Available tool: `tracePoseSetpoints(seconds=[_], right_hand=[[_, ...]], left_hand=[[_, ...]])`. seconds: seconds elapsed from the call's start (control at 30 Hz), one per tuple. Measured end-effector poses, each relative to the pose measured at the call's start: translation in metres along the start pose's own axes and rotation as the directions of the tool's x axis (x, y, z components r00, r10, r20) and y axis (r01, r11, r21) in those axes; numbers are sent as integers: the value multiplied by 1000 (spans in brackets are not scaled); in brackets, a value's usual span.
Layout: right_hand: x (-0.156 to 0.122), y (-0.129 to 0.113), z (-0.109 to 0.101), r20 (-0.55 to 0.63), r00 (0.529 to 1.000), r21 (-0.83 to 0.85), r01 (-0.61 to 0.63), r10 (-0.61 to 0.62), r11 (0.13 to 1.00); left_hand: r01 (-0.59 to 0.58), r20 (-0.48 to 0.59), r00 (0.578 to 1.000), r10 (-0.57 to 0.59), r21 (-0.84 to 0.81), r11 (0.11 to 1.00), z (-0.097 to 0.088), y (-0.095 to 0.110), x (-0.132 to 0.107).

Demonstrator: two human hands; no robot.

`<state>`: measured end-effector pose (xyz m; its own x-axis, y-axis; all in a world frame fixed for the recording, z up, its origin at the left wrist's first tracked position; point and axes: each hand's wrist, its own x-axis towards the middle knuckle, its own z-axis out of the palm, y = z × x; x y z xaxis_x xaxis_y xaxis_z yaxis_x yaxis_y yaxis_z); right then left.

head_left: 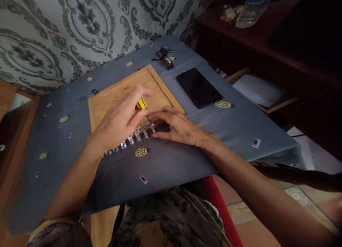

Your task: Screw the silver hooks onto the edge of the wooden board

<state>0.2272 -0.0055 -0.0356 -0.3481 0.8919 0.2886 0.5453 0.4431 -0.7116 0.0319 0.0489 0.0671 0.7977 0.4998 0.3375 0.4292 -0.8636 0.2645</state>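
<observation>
My left hand [124, 113] is closed around a screwdriver with a yellow handle [141, 103]. Its thin shaft points down at the near edge of a framed wooden board [123, 88], which lies on the table. Along that edge runs a row of shiny metal hooks [138, 134]. At the right end of the row, my right hand [175, 125] pinches the last metal hook [152, 128] between thumb and fingers, close to the screwdriver's tip. Whether the tip sits in a screw is too small to tell.
A grey-blue tablecloth [171, 161] covers the table. Right of the board lies a black smartphone [199, 87], with glasses [163, 58] behind it. A patterned curtain [88, 22] hangs at the back. Over a dark red desk [221, 30] stands a plastic bottle [251, 14].
</observation>
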Motion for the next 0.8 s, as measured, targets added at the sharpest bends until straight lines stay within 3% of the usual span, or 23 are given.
tracePoseSetpoints(seconds=[0.17, 0.4, 0.8], right_hand=[[-1, 1, 0, -3, 1000, -4, 0, 0, 1000], [-1, 2, 0, -3, 1000, -2, -7, 7, 1000], [-1, 2, 0, -9, 1000, -8, 5, -5, 1000]], left_hand=[[125, -142, 981, -135, -79, 989, -3, 0, -10], [181, -171, 969, -176, 11, 983, 4, 2, -19], [199, -195, 960, -200, -24, 980, 9, 0, -19]])
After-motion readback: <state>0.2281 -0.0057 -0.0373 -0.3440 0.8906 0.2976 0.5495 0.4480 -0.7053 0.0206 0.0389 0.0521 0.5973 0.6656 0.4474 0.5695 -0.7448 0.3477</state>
